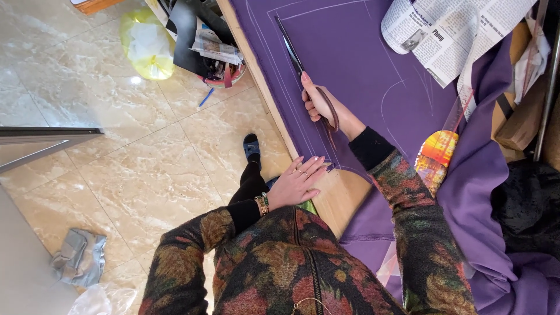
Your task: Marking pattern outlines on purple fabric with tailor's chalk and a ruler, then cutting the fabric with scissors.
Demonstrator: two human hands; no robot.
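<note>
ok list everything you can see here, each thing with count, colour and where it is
fabric: one, purple with chalk lines, spread over the table and bunched at right
table: one, light wood, edge bare near the left hand
scissors: one pair, dark, on the fabric along a chalk line
newspaper: several sheets, black and white, top right on the fabric
ruler: one, clear, right of the fabric
plastic bag: one, yellow, floor top left
basket of scraps: one, mixed colours, floor beside the table
cloth: one, grey, crumpled, floor bottom left
floor: beige tiles
left hand: flat on the table edge, rings and bracelets
right hand: gripping the scissors
</note>
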